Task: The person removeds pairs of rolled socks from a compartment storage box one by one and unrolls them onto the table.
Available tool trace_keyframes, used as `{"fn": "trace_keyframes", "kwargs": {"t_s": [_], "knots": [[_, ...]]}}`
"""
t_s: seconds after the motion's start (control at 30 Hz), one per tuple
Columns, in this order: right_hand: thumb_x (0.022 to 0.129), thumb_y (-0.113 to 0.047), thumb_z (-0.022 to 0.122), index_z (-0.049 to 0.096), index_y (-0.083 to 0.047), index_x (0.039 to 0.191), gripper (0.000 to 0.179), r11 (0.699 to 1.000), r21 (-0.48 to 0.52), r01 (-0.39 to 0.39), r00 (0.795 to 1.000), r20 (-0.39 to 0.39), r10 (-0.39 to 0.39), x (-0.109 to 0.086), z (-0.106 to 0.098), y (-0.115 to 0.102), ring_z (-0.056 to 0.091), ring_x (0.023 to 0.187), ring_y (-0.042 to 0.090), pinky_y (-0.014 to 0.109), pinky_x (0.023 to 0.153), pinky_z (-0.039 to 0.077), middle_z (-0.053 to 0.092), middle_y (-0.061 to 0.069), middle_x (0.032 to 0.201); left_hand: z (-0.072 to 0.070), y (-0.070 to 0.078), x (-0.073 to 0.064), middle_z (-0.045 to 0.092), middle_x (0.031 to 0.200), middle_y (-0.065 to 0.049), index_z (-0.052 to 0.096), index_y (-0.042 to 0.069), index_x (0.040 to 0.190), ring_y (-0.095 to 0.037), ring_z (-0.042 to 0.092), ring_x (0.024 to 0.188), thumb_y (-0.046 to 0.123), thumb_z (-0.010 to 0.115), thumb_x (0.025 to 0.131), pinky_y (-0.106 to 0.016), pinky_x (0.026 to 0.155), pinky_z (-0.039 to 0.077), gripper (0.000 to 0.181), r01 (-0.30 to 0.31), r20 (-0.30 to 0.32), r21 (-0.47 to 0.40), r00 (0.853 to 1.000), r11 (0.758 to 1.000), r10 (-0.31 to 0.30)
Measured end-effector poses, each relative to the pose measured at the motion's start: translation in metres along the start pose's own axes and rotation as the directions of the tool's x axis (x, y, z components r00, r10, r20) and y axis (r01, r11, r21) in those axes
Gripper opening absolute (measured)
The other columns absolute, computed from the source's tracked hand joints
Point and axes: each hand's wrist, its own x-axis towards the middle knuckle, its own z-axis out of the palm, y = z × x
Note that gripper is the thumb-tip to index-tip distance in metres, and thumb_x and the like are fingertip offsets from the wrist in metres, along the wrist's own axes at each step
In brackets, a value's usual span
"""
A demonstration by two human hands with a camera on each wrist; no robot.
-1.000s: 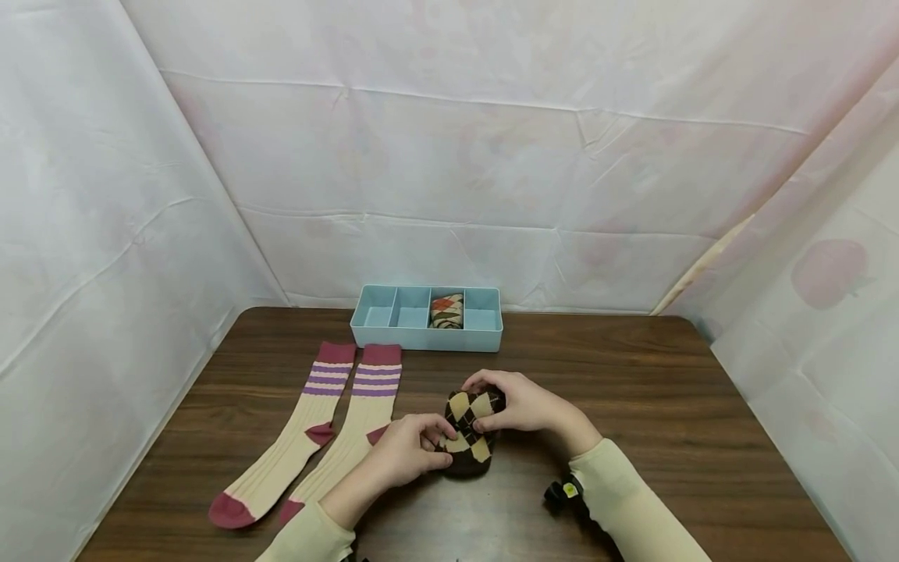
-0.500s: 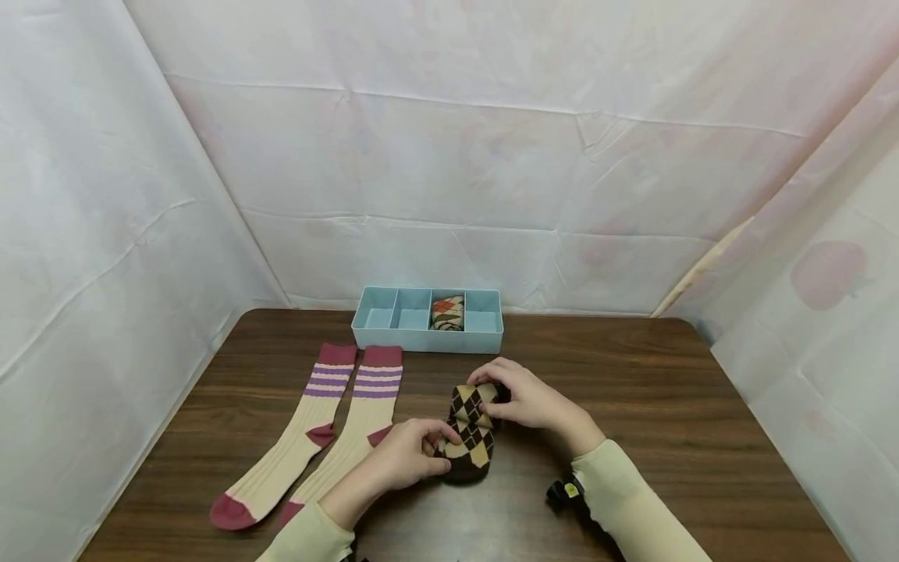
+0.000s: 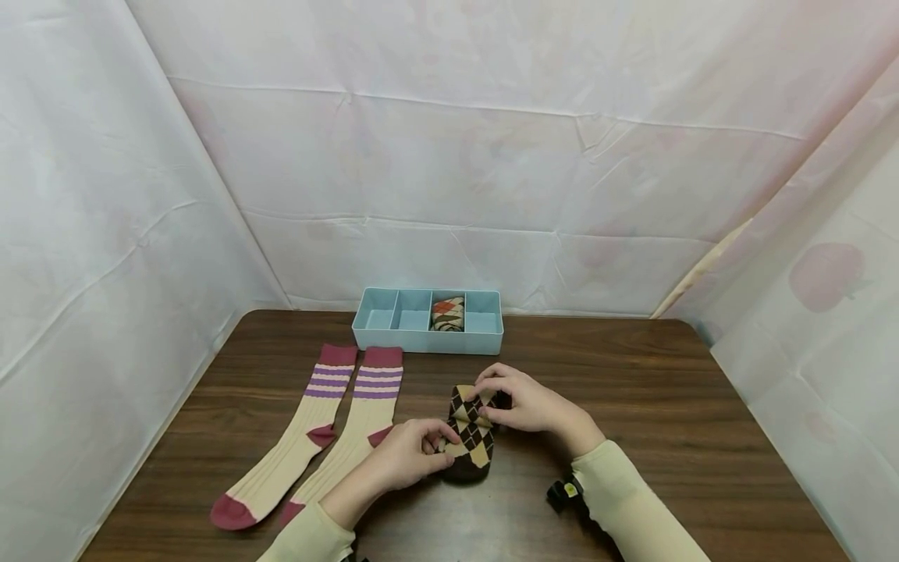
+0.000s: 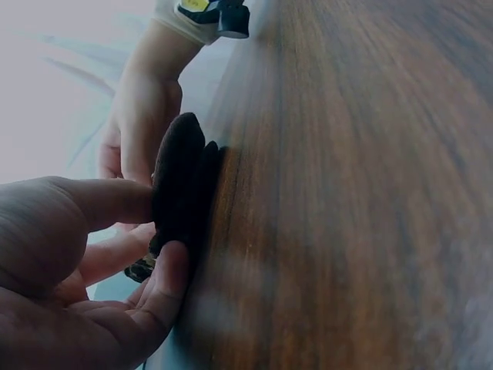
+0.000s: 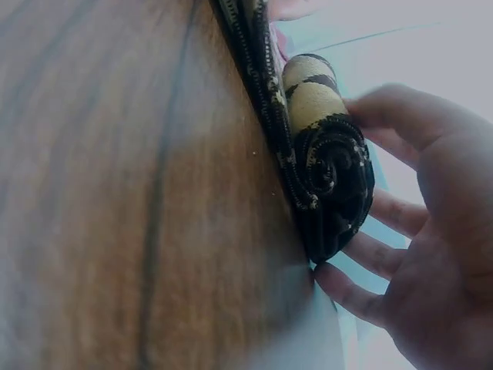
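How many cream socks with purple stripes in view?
2. A cream sock with maroon ends and purple stripes lies leftmost on the dark wood table; its match lies to its right, partly hidden behind the left hand.

Plain, pale cream sleeves cover both forearms, the left sleeve (image 3: 309,540) entering at the near edge and the right sleeve (image 3: 632,503) at the near right. Each ends in a soft cuff; the right cuff (image 3: 591,459) has a slightly wavy, creased rim. Beyond them the left hand (image 3: 406,451) and right hand (image 3: 527,402) are bare. Just left of the right cuff sits a small black wrist camera (image 3: 557,496) bearing a bright yellow patch (image 3: 570,489); the left wrist view shows its stubby, rounded dark end. Beneath the left cuff, only a sliver of black hardware (image 3: 348,556) shows, its shape unclear.
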Motion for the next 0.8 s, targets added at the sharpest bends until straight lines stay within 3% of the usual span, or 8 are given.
{"fn": "trace_keyframes", "kwargs": {"t_s": [0.23, 0.37, 0.57, 0.8], "knots": [[0.085, -0.025, 0.096, 0.075, -0.028, 0.135, 0.055, 0.998, 0.017, -0.06, 0.998, 0.037, 0.06, -0.0005, -0.0014, -0.0012, 0.059, 0.129, 0.019, 0.046, 0.108, 0.051, 0.054, -0.001, 0.142, 0.0, -0.0011, 0.0008, 0.065, 0.087, 0.005, 0.079, 0.02, 0.113, -0.011, 0.061, 0.068, 0.018, 0.088, 0.093, -0.029, 0.06, 0.049, 0.022, 0.015, -0.008, 0.002, 1.0, 1.0, -0.015], [0.083, -0.021, 0.098, 0.074, -0.026, 0.136, 0.058, 0.998, 0.022, -0.057, 0.998, 0.039, 0.056, -0.0002, -0.0021, -0.0033, 0.059, 0.128, 0.023, 0.045, 0.107, 0.052, 0.053, 0.0, 0.142, -0.0004, -0.0023, 0.0017, 0.065, 0.086, 0.006, 0.079, 0.021, 0.114, -0.01, 0.062, 0.067, 0.018, 0.088, 0.093, -0.029, 0.06, 0.05, 0.023, 0.024, -0.002, 0.015, 1.0, 1.0, -0.024], [0.091, -0.015, 0.087, 0.072, -0.027, 0.138, 0.05, 0.999, -0.024, -0.043, 0.999, 0.029, 0.044, 0.0004, -0.0029, -0.0035, 0.062, 0.123, 0.019, 0.042, 0.103, 0.054, 0.057, -0.002, 0.139, -0.0002, -0.001, 0.0009, 0.065, 0.086, 0.005, 0.079, 0.021, 0.112, -0.01, 0.061, 0.067, 0.017, 0.089, 0.092, -0.028, 0.059, 0.049, 0.023, 0.017, 0.002, 0.013, 1.0, 1.0, -0.018], [0.108, -0.024, 0.069, 0.067, -0.021, 0.144, 0.036, 0.994, -0.098, -0.057, 0.996, -0.077, 0.05, -0.0002, -0.0046, 0.0039, 0.065, 0.102, 0.009, 0.04, 0.092, 0.057, 0.071, -0.002, 0.133, 0.0007, -0.0019, 0.0009, 0.066, 0.087, 0.003, 0.079, 0.022, 0.108, -0.008, 0.06, 0.069, 0.015, 0.091, 0.09, -0.027, 0.062, 0.05, 0.022, -0.018, 0.041, 0.015, 0.999, 1.0, 0.018]]}}
